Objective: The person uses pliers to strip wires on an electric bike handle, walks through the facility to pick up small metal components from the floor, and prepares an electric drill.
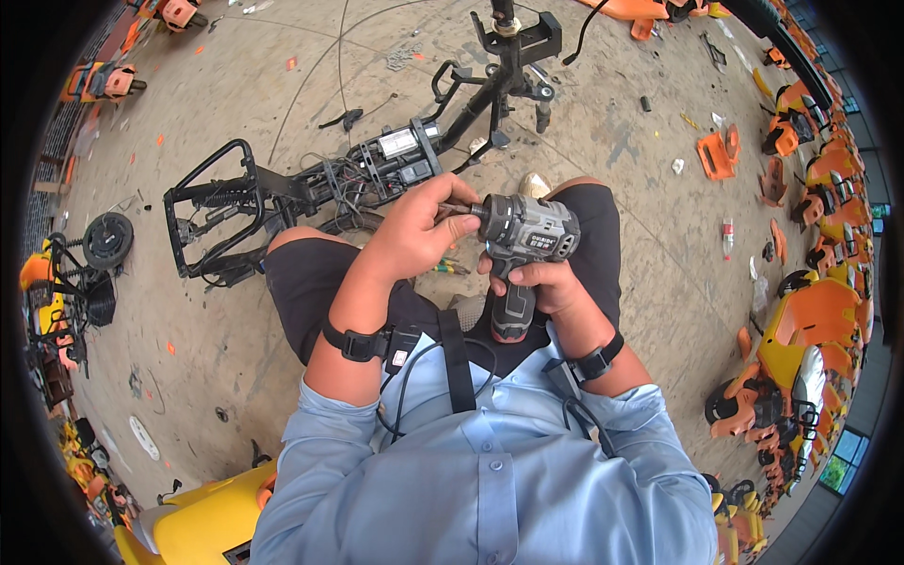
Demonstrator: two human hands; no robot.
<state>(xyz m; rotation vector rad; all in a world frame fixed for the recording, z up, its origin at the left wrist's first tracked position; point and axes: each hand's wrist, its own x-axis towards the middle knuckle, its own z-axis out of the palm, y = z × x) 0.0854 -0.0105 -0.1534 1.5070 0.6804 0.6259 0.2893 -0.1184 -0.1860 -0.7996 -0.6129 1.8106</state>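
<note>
My right hand is wrapped round the grip of a grey and black cordless drill, held over my lap with its chuck pointing left. At the chuck, the thumb and fingers of my left hand pinch a thin bit; the fingers partly hide it. Just beyond my knees lies a stripped black scooter frame, with bundled wires and a silver-labelled box in its middle. Neither hand touches the frame.
Rows of orange and yellow scooters line the right side. A wheel with scooter parts stands at left, and a yellow body panel is close behind me. Orange plastic pieces, a bottle and scraps litter the concrete floor.
</note>
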